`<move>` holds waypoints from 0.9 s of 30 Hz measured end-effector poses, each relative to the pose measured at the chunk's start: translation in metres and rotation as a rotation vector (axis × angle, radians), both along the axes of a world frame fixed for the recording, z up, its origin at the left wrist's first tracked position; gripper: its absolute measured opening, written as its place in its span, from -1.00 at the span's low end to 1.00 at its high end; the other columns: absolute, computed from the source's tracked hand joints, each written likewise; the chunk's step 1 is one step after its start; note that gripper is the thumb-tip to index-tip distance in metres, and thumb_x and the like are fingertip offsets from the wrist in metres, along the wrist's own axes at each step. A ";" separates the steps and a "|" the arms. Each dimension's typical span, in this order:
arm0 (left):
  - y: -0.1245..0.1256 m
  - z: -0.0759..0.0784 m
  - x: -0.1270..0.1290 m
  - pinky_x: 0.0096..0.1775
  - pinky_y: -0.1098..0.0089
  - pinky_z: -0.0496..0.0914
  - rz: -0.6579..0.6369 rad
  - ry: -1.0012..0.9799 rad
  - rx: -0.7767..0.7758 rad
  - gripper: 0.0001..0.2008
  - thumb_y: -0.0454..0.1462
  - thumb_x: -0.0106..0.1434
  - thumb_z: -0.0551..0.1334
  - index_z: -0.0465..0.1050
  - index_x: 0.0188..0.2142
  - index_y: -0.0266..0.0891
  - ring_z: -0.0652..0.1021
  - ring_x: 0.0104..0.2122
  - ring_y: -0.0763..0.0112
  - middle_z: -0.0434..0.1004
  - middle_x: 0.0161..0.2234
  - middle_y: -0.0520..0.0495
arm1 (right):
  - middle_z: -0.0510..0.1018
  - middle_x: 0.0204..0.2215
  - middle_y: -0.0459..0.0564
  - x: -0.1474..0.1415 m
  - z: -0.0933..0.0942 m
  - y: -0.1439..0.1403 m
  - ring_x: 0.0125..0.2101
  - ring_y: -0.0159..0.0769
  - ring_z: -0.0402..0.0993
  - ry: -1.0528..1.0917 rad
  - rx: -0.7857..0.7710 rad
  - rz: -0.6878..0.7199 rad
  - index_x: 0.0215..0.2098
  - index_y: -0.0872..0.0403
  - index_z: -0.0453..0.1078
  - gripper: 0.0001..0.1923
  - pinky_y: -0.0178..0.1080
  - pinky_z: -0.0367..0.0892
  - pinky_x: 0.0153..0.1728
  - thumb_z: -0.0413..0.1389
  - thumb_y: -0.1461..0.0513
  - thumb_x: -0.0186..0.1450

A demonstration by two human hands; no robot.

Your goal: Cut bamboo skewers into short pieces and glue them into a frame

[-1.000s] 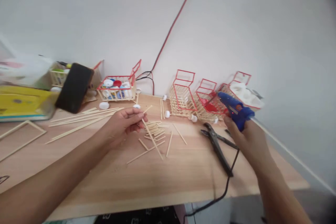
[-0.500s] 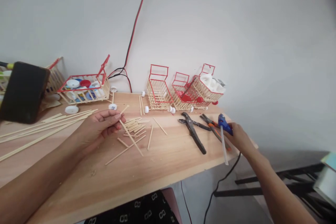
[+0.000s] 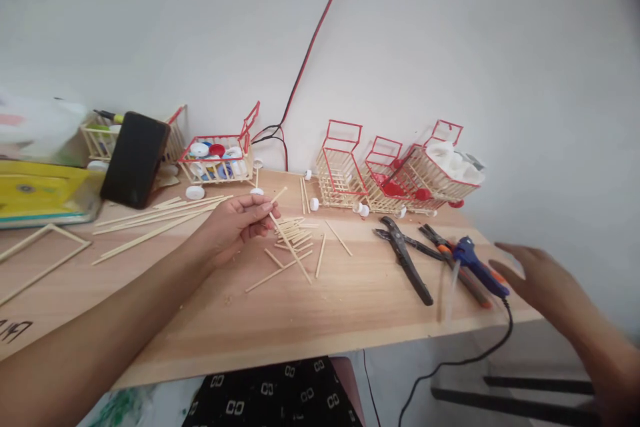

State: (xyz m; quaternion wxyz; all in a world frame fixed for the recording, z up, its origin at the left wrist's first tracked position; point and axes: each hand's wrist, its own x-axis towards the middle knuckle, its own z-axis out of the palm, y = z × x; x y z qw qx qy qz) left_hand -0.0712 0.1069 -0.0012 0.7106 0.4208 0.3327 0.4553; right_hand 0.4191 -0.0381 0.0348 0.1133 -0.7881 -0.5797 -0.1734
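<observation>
1. Two hands in the one head view, and they're well apart. The left hand (image 3: 235,227) pinches a thin wooden stick (image 3: 289,255) that slants down onto the wooden table (image 3: 350,313), right over a loose pile of cut sticks (image 3: 295,240).
2. Over at the table's edge, the right hand (image 3: 543,277) is spread wide and holds nothing; it hovers just beside the blue glue gun (image 3: 480,265), which lies on the table next to black pliers (image 3: 405,257).
3. By my reckoning: three stick carts (image 3: 395,173) with red frames stand finished along the wall, while long uncut sticks (image 3: 160,217) and that pile lie unused, so plenty of building is left.
</observation>
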 end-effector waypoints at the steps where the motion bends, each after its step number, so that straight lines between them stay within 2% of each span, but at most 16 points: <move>1: 0.000 0.000 0.000 -0.52 0.65 0.43 0.005 -0.004 0.002 -0.88 -0.35 0.08 0.37 0.52 -0.37 -0.36 0.48 -0.56 0.64 0.57 -0.37 -0.06 | 0.54 -0.19 0.26 -0.020 0.008 0.003 -0.27 0.05 0.51 -0.019 0.026 0.076 -0.21 0.03 0.46 -0.51 0.01 0.37 -0.29 -0.10 -0.12 0.28; 3: 0.002 0.002 -0.002 -0.53 0.65 0.42 0.021 -0.018 0.009 -0.90 -0.36 0.10 0.35 0.53 -0.35 -0.36 0.48 -0.55 0.64 0.56 -0.37 -0.07 | 0.54 -0.12 0.14 -0.074 0.018 0.015 -0.25 -0.04 0.51 0.019 0.090 0.260 -0.11 0.00 0.44 -0.58 -0.03 0.37 -0.26 -0.11 -0.05 0.34; 4: 0.003 0.003 -0.004 -0.52 0.65 0.42 0.029 -0.027 0.012 -0.90 -0.37 0.12 0.34 0.53 -0.33 -0.37 0.48 -0.55 0.64 0.56 -0.36 -0.08 | 0.55 -0.13 0.09 -0.107 0.019 0.023 -0.19 -0.11 0.50 0.085 0.078 0.419 -0.12 0.00 0.44 -0.66 -0.09 0.37 -0.19 -0.06 0.03 0.36; 6: 0.005 0.006 -0.007 -0.52 0.65 0.42 0.043 -0.051 0.017 -0.91 -0.40 0.14 0.31 0.52 -0.31 -0.38 0.48 -0.54 0.64 0.56 -0.36 -0.08 | 0.57 -0.19 0.04 -0.175 0.011 0.040 -0.14 -0.20 0.47 0.159 -0.010 0.769 -0.14 0.01 0.45 -0.75 -0.16 0.35 -0.12 -0.05 0.16 0.39; 8: 0.006 0.010 -0.011 -0.51 0.65 0.42 0.047 -0.081 0.024 -0.92 -0.42 0.16 0.29 0.52 -0.31 -0.40 0.47 -0.54 0.65 0.55 -0.35 -0.09 | 0.57 -0.20 0.03 -0.234 -0.004 0.056 -0.14 -0.25 0.45 0.134 -0.096 1.011 -0.15 0.02 0.45 -0.77 -0.19 0.32 -0.11 -0.04 0.23 0.39; 10: 0.007 0.012 -0.013 -0.52 0.66 0.41 0.047 -0.110 0.035 -0.94 -0.42 0.16 0.28 0.51 -0.33 -0.40 0.47 -0.55 0.66 0.55 -0.35 -0.09 | 0.57 -0.24 0.03 -0.276 -0.020 0.068 -0.18 -0.24 0.44 0.080 -0.187 1.106 -0.21 0.05 0.46 -0.83 -0.20 0.31 -0.17 0.01 0.24 0.37; 12: 0.008 0.014 -0.015 -0.53 0.66 0.41 0.040 -0.130 0.041 -0.95 -0.42 0.17 0.28 0.51 -0.34 -0.40 0.47 -0.55 0.65 0.55 -0.36 -0.09 | 0.54 -0.28 0.05 -0.298 -0.031 0.076 -0.26 -0.25 0.41 -0.010 -0.214 1.103 -0.27 0.08 0.44 -0.86 -0.21 0.28 -0.24 0.03 0.25 0.36; 14: 0.008 0.013 -0.015 -0.54 0.65 0.41 0.028 -0.143 0.042 -0.95 -0.42 0.17 0.28 0.51 -0.34 -0.40 0.47 -0.55 0.64 0.55 -0.37 -0.09 | 0.52 -0.33 0.06 -0.306 -0.034 0.078 -0.32 -0.26 0.38 -0.099 -0.252 1.106 -0.31 0.12 0.42 -0.87 -0.23 0.25 -0.30 0.03 0.30 0.35; 17: 0.008 0.011 -0.015 -0.53 0.64 0.41 0.009 -0.152 0.040 -0.94 -0.41 0.17 0.28 0.51 -0.32 -0.39 0.48 -0.55 0.64 0.55 -0.36 -0.09 | 0.50 -0.34 0.07 -0.305 -0.030 0.079 -0.35 -0.27 0.34 -0.173 -0.323 1.152 -0.32 0.16 0.39 -0.89 -0.24 0.23 -0.32 0.03 0.35 0.33; 20: 0.010 0.010 -0.017 -0.52 0.65 0.41 0.005 -0.170 0.050 -0.94 -0.39 0.17 0.29 0.51 -0.33 -0.39 0.47 -0.54 0.65 0.55 -0.35 -0.09 | 0.49 -0.30 0.07 -0.297 -0.024 0.080 -0.31 -0.25 0.34 -0.131 -0.376 1.189 -0.27 0.15 0.37 -0.91 -0.22 0.24 -0.27 0.03 0.37 0.32; 21: 0.010 0.011 -0.018 -0.52 0.65 0.41 0.007 -0.183 0.055 -0.94 -0.39 0.17 0.29 0.51 -0.34 -0.39 0.47 -0.54 0.65 0.55 -0.35 -0.09 | 0.49 -0.30 0.06 -0.292 -0.023 0.081 -0.30 -0.25 0.34 -0.072 -0.383 1.163 -0.27 0.14 0.36 -0.91 -0.23 0.24 -0.26 0.02 0.36 0.32; 23: 0.011 0.013 -0.020 -0.52 0.65 0.41 0.012 -0.201 0.061 -0.94 -0.38 0.16 0.30 0.51 -0.35 -0.38 0.46 -0.54 0.65 0.55 -0.36 -0.08 | 0.49 -0.34 0.02 -0.279 -0.021 0.084 -0.31 -0.28 0.36 0.121 -0.371 1.023 -0.30 0.10 0.35 -0.90 -0.25 0.25 -0.27 0.00 0.35 0.33; 25: 0.011 0.016 -0.021 -0.53 0.65 0.40 0.022 -0.204 0.059 -0.94 -0.38 0.15 0.32 0.51 -0.35 -0.37 0.46 -0.54 0.65 0.55 -0.37 -0.07 | 0.46 -0.39 -0.03 -0.263 -0.019 0.088 -0.37 -0.31 0.35 0.353 -0.304 0.833 -0.30 0.09 0.34 -0.92 -0.29 0.24 -0.34 0.00 0.31 0.33; 27: 0.011 0.016 -0.021 -0.54 0.66 0.39 0.030 -0.188 0.054 -0.92 -0.38 0.13 0.33 0.51 -0.35 -0.37 0.46 -0.54 0.65 0.54 -0.39 -0.06 | 0.40 -0.44 -0.09 -0.251 -0.017 0.093 -0.44 -0.35 0.30 0.543 -0.242 0.754 -0.24 0.08 0.34 -0.90 -0.32 0.20 -0.42 0.01 0.26 0.32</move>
